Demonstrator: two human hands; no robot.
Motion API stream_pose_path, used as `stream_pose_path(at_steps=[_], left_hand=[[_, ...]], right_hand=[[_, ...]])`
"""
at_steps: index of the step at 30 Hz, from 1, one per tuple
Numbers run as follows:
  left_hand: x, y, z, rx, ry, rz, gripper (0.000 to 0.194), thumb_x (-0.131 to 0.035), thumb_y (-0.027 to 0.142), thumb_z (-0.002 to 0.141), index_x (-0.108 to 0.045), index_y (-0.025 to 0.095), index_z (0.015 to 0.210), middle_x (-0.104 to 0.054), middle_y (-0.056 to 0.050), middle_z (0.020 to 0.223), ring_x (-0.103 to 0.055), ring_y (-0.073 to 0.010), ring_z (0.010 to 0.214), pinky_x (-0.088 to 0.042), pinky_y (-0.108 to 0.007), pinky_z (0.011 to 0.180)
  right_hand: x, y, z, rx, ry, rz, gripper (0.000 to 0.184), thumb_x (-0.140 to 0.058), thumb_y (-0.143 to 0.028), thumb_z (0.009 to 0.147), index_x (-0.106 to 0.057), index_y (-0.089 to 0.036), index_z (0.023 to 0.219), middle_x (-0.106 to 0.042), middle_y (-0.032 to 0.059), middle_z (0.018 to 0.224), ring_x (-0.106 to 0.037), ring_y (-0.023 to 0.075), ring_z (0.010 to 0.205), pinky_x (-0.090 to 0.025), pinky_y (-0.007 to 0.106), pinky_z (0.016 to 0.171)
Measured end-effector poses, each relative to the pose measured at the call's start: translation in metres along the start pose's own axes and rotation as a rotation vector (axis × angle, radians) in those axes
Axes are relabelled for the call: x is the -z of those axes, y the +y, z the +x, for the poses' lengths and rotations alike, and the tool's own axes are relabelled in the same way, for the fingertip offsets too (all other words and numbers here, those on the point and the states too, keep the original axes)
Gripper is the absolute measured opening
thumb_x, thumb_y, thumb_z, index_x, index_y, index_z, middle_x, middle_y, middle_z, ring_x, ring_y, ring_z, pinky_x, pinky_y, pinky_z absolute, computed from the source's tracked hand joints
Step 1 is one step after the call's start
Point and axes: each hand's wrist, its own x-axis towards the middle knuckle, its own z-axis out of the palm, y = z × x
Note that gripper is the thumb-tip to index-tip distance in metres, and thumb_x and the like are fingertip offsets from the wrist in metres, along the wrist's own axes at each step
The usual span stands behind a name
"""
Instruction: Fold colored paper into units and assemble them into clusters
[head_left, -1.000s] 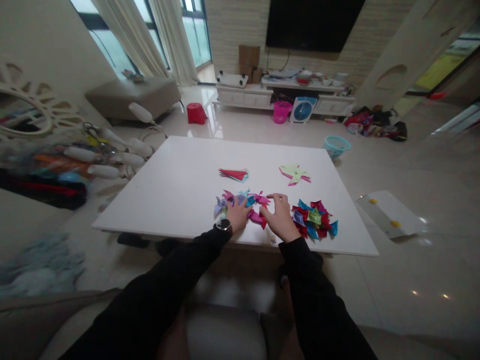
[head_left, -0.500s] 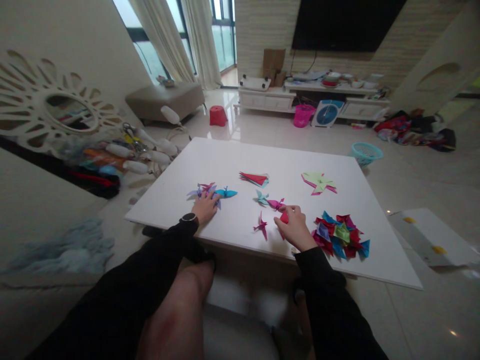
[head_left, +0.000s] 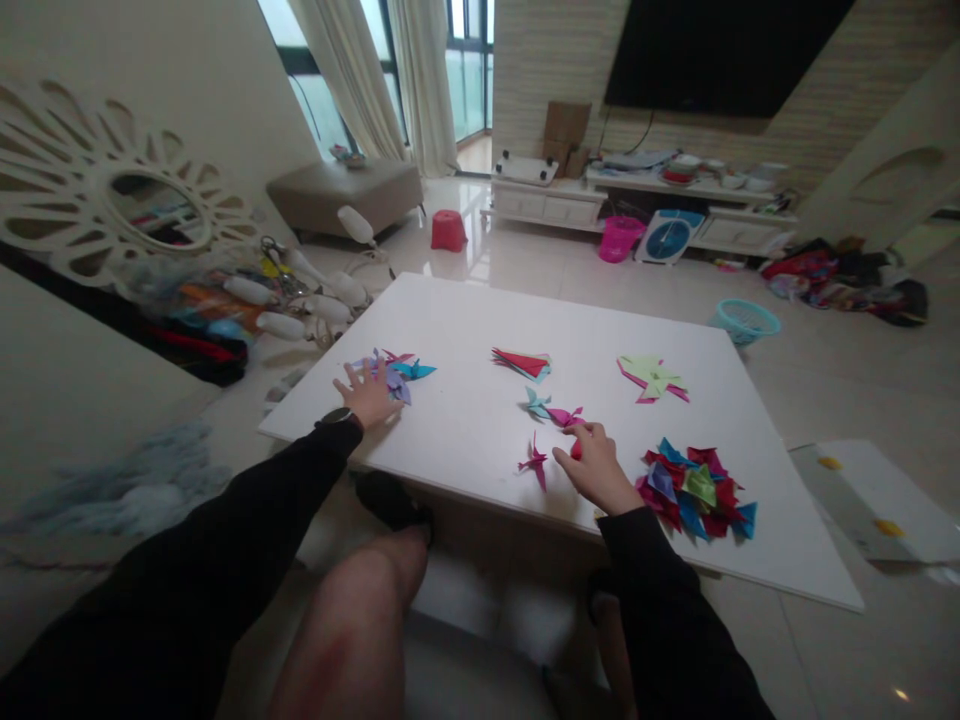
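My left hand (head_left: 371, 395) is spread, fingers apart, over a cluster of folded paper cranes at the table's left. A purple crane (head_left: 398, 386) and a blue crane (head_left: 414, 370) show around its fingers. My right hand (head_left: 600, 470) has its thumb and fingers bent about a red folded paper piece (head_left: 576, 449), mostly hidden under the hand. Just beyond the fingertips lies a pink crane (head_left: 564, 416), beside a light blue crane (head_left: 537, 404). Left of the thumb is a dark pink crane (head_left: 535, 462).
On the white table (head_left: 450, 440) lie a stack of narrow folded papers (head_left: 523, 363), some green and pink folded papers (head_left: 651, 377) and a heap of colourful folded pieces (head_left: 697, 488). A blue basket (head_left: 748, 320) stands beyond the table's right edge.
My left hand has moved left with the purple and blue cranes, its fingers now more spread. My right hand stays near the pink crane; less of the red paper shows. The view has shifted slightly.
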Motion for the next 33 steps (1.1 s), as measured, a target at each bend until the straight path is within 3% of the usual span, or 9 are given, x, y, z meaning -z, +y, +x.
stream_pose_path(at_steps=[4, 9, 11, 13, 16, 21, 27, 30, 33], left_hand=[[0.022, 0.080, -0.020, -0.203, 0.004, -0.163, 0.095, -0.069, 0.048, 0.079, -0.029, 0.011, 0.156, -0.017, -0.025, 0.165, -0.012, -0.0489, 0.152, -0.024, -0.069, 0.115], [0.041, 0.223, -0.045, -0.803, 0.005, -0.451, 0.064, -0.064, 0.029, 0.083, -0.048, 0.021, 0.144, -0.043, -0.016, 0.153, -0.043, -0.0292, 0.139, -0.037, -0.047, 0.116], [0.039, 0.274, -0.054, -0.944, -0.002, -0.453, 0.062, -0.065, 0.034, 0.085, -0.050, 0.023, 0.144, -0.046, -0.016, 0.151, -0.044, -0.0298, 0.138, -0.036, -0.048, 0.117], [0.031, 0.313, -0.060, -0.958, -0.044, -0.361, 0.057, -0.061, 0.038, 0.088, -0.051, 0.029, 0.144, -0.041, -0.013, 0.156, -0.038, -0.0376, 0.142, -0.030, -0.062, 0.116], [0.013, 0.339, -0.061, -0.895, -0.102, -0.253, 0.049, -0.056, 0.036, 0.093, -0.054, 0.033, 0.142, -0.042, -0.012, 0.156, -0.039, -0.0428, 0.138, -0.028, -0.071, 0.110], [-0.005, 0.293, -0.041, -0.841, -0.046, -0.185, 0.037, -0.048, 0.022, 0.096, -0.060, 0.027, 0.131, -0.055, -0.014, 0.138, -0.050, -0.0343, 0.123, -0.039, -0.062, 0.103], [-0.011, 0.157, -0.006, -0.614, -0.040, -0.091, 0.040, -0.041, 0.021, 0.098, -0.058, 0.024, 0.134, -0.055, -0.015, 0.137, -0.050, -0.0308, 0.122, -0.042, -0.050, 0.101], [-0.009, 0.101, 0.008, -0.425, 0.003, -0.054, 0.053, -0.044, 0.016, 0.093, -0.051, 0.019, 0.145, -0.050, -0.019, 0.146, -0.042, -0.0339, 0.136, -0.030, -0.054, 0.113], [0.002, 0.089, 0.006, -0.294, 0.096, -0.079, 0.070, -0.052, 0.018, 0.089, -0.035, 0.017, 0.157, -0.035, -0.023, 0.158, -0.028, -0.0407, 0.148, -0.021, -0.059, 0.117]], right_hand=[[0.004, 0.000, -0.001, 0.017, 0.033, 0.026, 0.035, -0.058, -0.040, 0.085, -0.067, -0.023, 0.114, -0.053, 0.0126, 0.123, -0.054, 0.0332, 0.112, -0.045, 0.050, 0.097], [0.010, 0.005, 0.002, 0.020, 0.069, 0.053, 0.033, -0.059, -0.039, 0.084, -0.068, -0.022, 0.111, -0.055, 0.0129, 0.120, -0.055, 0.0329, 0.110, -0.044, 0.051, 0.100], [0.014, 0.009, 0.005, 0.024, 0.107, 0.087, 0.033, -0.060, -0.039, 0.083, -0.068, -0.020, 0.109, -0.055, 0.0129, 0.118, -0.056, 0.0323, 0.110, -0.043, 0.051, 0.102], [0.019, 0.014, 0.008, 0.013, 0.158, 0.127, 0.032, -0.060, -0.039, 0.082, -0.068, -0.020, 0.107, -0.056, 0.0124, 0.114, -0.057, 0.0315, 0.108, -0.043, 0.051, 0.103], [0.027, 0.020, 0.011, -0.017, 0.220, 0.158, 0.032, -0.061, -0.039, 0.081, -0.069, -0.020, 0.105, -0.056, 0.0124, 0.111, -0.057, 0.0317, 0.108, -0.042, 0.052, 0.104], [0.032, 0.021, 0.012, -0.023, 0.245, 0.154, 0.035, -0.060, -0.042, 0.081, -0.068, -0.019, 0.106, -0.056, 0.0133, 0.113, -0.056, 0.0331, 0.108, -0.040, 0.053, 0.105], [0.032, 0.015, 0.007, -0.030, 0.230, 0.150, 0.032, -0.059, -0.042, 0.082, -0.068, -0.020, 0.104, -0.055, 0.0126, 0.114, -0.054, 0.0331, 0.109, -0.041, 0.052, 0.103], [0.032, 0.013, 0.006, -0.021, 0.221, 0.146, 0.032, -0.058, -0.041, 0.083, -0.068, -0.020, 0.105, -0.055, 0.0127, 0.115, -0.053, 0.0329, 0.108, -0.041, 0.052, 0.102], [0.033, 0.012, 0.006, -0.013, 0.226, 0.144, 0.032, -0.057, -0.041, 0.084, -0.068, -0.020, 0.104, -0.055, 0.0127, 0.115, -0.053, 0.0326, 0.108, -0.042, 0.050, 0.101]])
